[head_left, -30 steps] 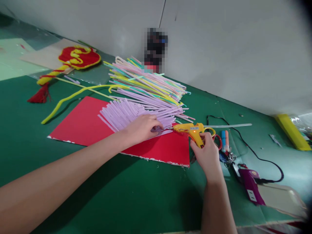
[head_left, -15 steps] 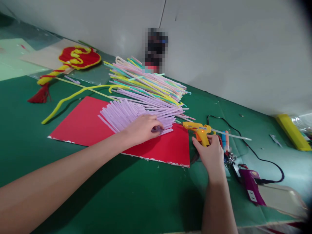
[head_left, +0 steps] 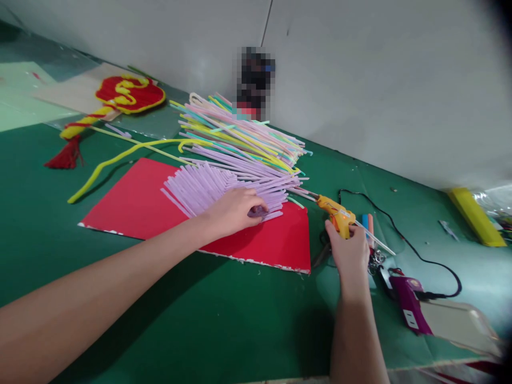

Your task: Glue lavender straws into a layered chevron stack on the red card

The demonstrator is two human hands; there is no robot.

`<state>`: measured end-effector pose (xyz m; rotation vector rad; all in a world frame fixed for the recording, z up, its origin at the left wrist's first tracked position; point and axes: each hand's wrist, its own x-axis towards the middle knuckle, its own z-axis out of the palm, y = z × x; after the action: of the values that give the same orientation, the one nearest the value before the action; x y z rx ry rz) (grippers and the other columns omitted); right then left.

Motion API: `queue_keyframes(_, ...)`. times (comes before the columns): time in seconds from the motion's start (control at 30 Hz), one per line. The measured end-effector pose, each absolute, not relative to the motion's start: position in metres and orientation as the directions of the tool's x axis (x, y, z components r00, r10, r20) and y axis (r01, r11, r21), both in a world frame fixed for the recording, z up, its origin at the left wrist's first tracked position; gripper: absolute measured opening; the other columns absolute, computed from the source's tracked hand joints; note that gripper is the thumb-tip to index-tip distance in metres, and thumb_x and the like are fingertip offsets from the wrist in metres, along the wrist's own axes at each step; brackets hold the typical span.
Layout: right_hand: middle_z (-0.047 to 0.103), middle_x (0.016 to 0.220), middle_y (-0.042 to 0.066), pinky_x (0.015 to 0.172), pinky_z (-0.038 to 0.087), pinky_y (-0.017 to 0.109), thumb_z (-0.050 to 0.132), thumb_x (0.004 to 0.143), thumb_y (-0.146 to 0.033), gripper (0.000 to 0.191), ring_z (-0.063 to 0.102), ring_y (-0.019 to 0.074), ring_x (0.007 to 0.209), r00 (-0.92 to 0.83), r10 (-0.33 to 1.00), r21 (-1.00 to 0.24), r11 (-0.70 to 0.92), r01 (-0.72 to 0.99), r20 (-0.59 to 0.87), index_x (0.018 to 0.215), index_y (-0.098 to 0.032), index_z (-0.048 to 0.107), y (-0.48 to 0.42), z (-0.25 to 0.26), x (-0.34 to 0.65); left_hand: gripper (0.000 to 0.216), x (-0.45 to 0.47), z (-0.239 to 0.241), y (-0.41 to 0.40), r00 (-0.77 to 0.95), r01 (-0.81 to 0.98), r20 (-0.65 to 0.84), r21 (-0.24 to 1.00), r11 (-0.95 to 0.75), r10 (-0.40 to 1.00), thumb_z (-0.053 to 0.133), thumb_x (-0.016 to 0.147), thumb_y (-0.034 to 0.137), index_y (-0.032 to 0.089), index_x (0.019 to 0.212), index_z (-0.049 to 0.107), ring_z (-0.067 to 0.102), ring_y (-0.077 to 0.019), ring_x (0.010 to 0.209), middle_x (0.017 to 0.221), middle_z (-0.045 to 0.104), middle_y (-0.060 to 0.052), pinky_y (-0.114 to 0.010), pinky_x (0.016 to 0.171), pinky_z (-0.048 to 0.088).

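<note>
My left hand (head_left: 238, 210) rests on a fan of purple pipe cleaners (head_left: 200, 184) laid over a red board (head_left: 156, 213). Its fingers are curled down and closed against the stems, with purple showing inside the curl; the fingertips are partly hidden. At the board's right edge, my right hand (head_left: 350, 248) is wrapped round the handle of a yellow hot glue gun (head_left: 336, 210). The gun's nozzle points up and left, close to the ends of the loose pipe cleaners. A clear glue stick (head_left: 378, 240) juts from its back.
Behind the board lies a heap of coloured pipe cleaners (head_left: 244, 136). A red and yellow fan ornament (head_left: 130, 96) is at the back left. A black cord (head_left: 404, 234), a purple power strip (head_left: 410, 304) and a yellow box (head_left: 476, 216) sit on the right of the green table (head_left: 224, 325).
My right hand has shifted slightly right, and the glue gun has tilted so its nozzle points further up and away from the board. My left hand has stayed in place.
</note>
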<state>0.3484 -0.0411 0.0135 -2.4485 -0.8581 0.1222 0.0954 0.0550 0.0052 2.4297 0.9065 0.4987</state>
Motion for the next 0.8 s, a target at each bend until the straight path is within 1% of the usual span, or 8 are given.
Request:
queue_keyframes(0.23,0.06,0.093,0.013,0.078,0.041,0.041,0.065,0.061,-0.056,0.048,0.055,0.0297,0.087,0.785,0.608,-0.508,-0.643,0.573,0.115,0.088,-0.019,0.052,-0.042,0.008,0.352,0.018,0.096,0.006,0.054,0.711,0.498,0.168,0.565,-0.658,0.683,0.066,0.078,0.017,0.019,0.095,0.07,0.06,-0.0213,0.089,0.092,0.066,-0.004,-0.033,0.081,0.043)
queue_keyframes(0.47,0.059,0.095,0.015,0.088,0.038,0.044,0.063,0.064,-0.053,0.041,0.051,0.0319,0.099,0.738,0.643,-0.471,-0.596,0.65,0.206,0.084,-0.018,0.053,-0.042,0.001,0.36,0.017,0.096,0.004,0.055,0.712,0.489,0.176,0.57,-0.66,0.68,0.067,0.077,0.016,0.018,0.094,0.071,0.059,-0.0213,0.089,0.091,0.066,-0.004,-0.033,0.081,0.042)
queue_keyframes(0.6,0.059,0.097,0.015,0.088,0.038,0.043,0.062,0.065,-0.052,0.037,0.05,0.0296,0.097,0.72,0.657,-0.463,-0.579,0.671,0.223,0.081,-0.019,0.054,-0.042,-0.001,0.36,0.015,0.096,0.004,0.055,0.718,0.49,0.182,0.553,-0.674,0.672,0.066,0.079,0.018,0.018,0.094,0.07,0.059,-0.0207,0.087,0.09,0.066,-0.004,-0.033,0.08,0.042)
queue_keyframes(0.7,0.059,0.099,0.015,0.089,0.037,0.042,0.06,0.068,-0.051,0.036,0.049,0.0288,0.097,0.699,0.668,-0.443,-0.562,0.698,0.255,0.084,-0.018,0.056,-0.043,-0.003,0.361,0.015,0.097,0.004,0.055,0.719,0.49,0.182,0.55,-0.676,0.67,0.065,0.08,0.017,0.018,0.093,0.069,0.06,-0.02,0.085,0.089,0.065,-0.004,-0.032,0.077,0.043)
queue_keyframes(0.8,0.06,0.101,0.016,0.093,0.036,0.043,0.058,0.07,-0.049,0.039,0.048,0.0303,0.103,0.702,0.668,-0.399,-0.59,0.701,0.246,0.09,-0.015,0.058,-0.042,-0.003,0.362,0.015,0.097,0.004,0.055,0.715,0.485,0.193,0.556,-0.675,0.672,0.066,0.079,0.017,0.018,0.093,0.069,0.06,-0.0198,0.085,0.09,0.066,-0.004,-0.032,0.078,0.043)
